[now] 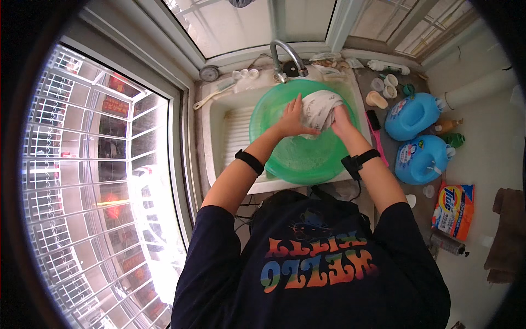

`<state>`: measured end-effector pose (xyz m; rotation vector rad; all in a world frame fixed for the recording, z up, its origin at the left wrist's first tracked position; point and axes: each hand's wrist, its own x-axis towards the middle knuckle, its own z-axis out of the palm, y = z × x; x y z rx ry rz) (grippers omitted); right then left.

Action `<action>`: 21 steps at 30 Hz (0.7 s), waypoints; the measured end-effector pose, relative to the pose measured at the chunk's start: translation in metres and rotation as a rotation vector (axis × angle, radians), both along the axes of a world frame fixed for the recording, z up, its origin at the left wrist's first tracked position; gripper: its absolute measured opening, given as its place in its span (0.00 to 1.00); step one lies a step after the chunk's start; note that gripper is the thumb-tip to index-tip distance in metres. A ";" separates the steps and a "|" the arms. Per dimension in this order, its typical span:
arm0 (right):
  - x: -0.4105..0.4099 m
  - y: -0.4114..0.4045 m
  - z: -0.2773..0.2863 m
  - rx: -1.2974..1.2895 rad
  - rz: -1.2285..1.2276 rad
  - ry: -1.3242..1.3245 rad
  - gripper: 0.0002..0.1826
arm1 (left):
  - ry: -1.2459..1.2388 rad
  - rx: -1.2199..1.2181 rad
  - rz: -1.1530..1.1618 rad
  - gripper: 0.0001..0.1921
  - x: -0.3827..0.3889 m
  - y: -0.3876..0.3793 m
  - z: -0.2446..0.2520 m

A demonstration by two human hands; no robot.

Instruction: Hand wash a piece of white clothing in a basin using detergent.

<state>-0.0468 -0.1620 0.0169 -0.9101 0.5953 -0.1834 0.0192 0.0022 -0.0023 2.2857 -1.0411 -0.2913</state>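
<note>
Over a green plastic basin [263,107] in the sink, a bunched pale cloth with dark printed lettering [318,107] is held up. My right hand [342,120] grips its right side, the fingertips hidden in the folds. Against its left side, my left hand [292,119] has its fingers extended and its thumb reaching along the cloth's lower edge. Cloudy, slightly foamy water [302,154] lies in the basin below both hands.
The ceramic sink [218,135] has a ribbed washboard [237,127] at left. Behind the basin rises a curved metal faucet [277,57]. A pink-handled brush [376,133], blue detergent jugs [413,115] and a Tide bag [453,209] are at right. A white-handled brush [213,96] lies at the back left.
</note>
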 end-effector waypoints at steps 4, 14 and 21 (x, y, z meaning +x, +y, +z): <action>0.010 0.021 0.016 0.094 0.060 -0.076 0.20 | 0.172 -0.435 0.046 0.61 0.003 -0.015 0.011; -0.020 0.006 0.035 -0.266 0.583 -0.122 0.34 | 0.569 -0.505 0.251 0.44 0.009 0.008 0.011; 0.000 0.025 0.013 -0.809 0.616 0.012 0.49 | 1.097 -0.734 0.121 0.40 -0.017 -0.003 0.045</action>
